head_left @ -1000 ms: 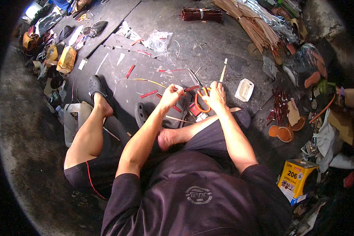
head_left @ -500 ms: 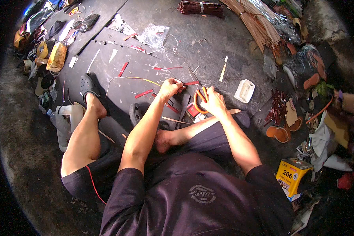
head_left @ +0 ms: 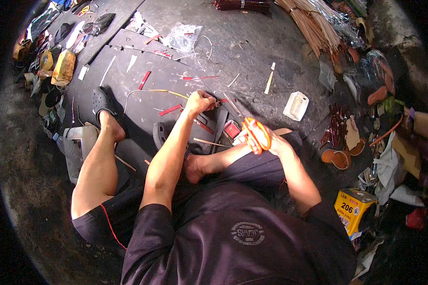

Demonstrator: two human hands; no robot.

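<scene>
Close in, the right hand has its grip clamped through the orange scissors, kept above the knee, ready to cut. Farther out, the left hand pinches a thin strip flat on the dark mat. Beyond lies a white tray.

Two hands: left hand, right hand. One pair of orange scissors. One white tray. One yellow tin. One black clog. One bundle of pale cane. One dark red stick bundle. One clear plastic bag
</scene>
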